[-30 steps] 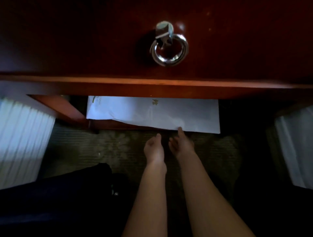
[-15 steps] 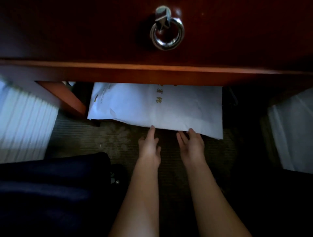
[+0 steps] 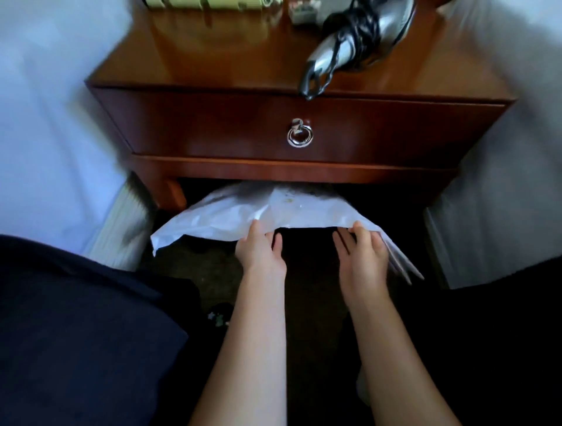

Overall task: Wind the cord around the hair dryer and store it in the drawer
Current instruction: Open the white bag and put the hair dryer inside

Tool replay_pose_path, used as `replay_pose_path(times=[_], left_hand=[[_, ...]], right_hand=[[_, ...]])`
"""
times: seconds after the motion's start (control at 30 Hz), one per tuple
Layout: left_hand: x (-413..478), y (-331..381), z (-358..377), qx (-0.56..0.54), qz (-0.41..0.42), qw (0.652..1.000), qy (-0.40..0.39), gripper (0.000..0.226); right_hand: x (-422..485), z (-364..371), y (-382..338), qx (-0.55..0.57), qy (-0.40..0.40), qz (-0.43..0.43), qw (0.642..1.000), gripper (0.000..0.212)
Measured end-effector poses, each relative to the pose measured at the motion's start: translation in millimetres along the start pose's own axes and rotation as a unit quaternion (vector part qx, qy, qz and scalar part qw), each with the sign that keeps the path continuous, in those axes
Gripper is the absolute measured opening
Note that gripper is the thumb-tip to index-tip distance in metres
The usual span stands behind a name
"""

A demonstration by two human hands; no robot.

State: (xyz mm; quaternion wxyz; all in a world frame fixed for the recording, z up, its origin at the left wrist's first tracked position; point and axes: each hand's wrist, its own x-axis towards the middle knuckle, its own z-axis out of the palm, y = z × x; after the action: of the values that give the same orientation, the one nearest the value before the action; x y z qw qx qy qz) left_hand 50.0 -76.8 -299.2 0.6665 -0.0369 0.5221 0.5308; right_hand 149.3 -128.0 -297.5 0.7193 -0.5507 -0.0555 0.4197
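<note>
The silver hair dryer (image 3: 343, 51) lies on top of the wooden nightstand (image 3: 213, 54), its black cord (image 3: 362, 30) wound around its body and its handle end sticking over the front edge. The drawer (image 3: 213, 130) below it is closed, with a metal ring pull (image 3: 299, 136) at its middle. Under the nightstand lies a white paper bag (image 3: 219, 219). My left hand (image 3: 261, 252) and my right hand (image 3: 362, 258) each grip the bag's near edge, which is lifted off the floor.
White bedding flanks the nightstand on the left (image 3: 45, 121) and right (image 3: 517, 182). Small pale green items (image 3: 206, 3) stand at the back of the top. My dark-clothed leg (image 3: 76, 334) fills the lower left. The floor below is dark carpet.
The view has pulled back and up, bringing the nightstand top and hair dryer into sight. Both hands went from touching the bag's edge to gripping and lifting it toward me.
</note>
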Motion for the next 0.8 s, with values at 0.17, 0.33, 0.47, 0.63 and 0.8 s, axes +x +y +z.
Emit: replay_pose_path(times=[0.17,0.33,0.47,0.63,0.8], left_hand=[[-61.0,22.2,2.2,0.023,0.070,0.997,0.003,0.027],[-118.2,40.3,-7.6,0.032,0.138,0.988,-0.065,0.006],[-145.6,59.0,-6.6,0.048,0.166,0.978,-0.114,0.008],[-167.5,81.5,3.1,0.051,0.197,0.969,-0.138,0.010],[-186.6,108.7,12.7,0.047,0.220,0.954,-0.197,0.010]], right_hand=[[-45.0,-4.9,-36.8,-0.015,-0.043,-0.025,0.999,0.024],[-82.9,-13.3,-62.7,-0.011,-0.101,-0.050,0.994,0.019],[-97.3,-8.2,-82.6,0.017,-0.126,-0.078,0.989,0.017],[-110.9,0.6,-105.5,-0.045,-0.136,-0.174,0.974,0.024],[-139.5,6.5,-138.3,-0.144,-0.127,-0.274,0.942,0.034]])
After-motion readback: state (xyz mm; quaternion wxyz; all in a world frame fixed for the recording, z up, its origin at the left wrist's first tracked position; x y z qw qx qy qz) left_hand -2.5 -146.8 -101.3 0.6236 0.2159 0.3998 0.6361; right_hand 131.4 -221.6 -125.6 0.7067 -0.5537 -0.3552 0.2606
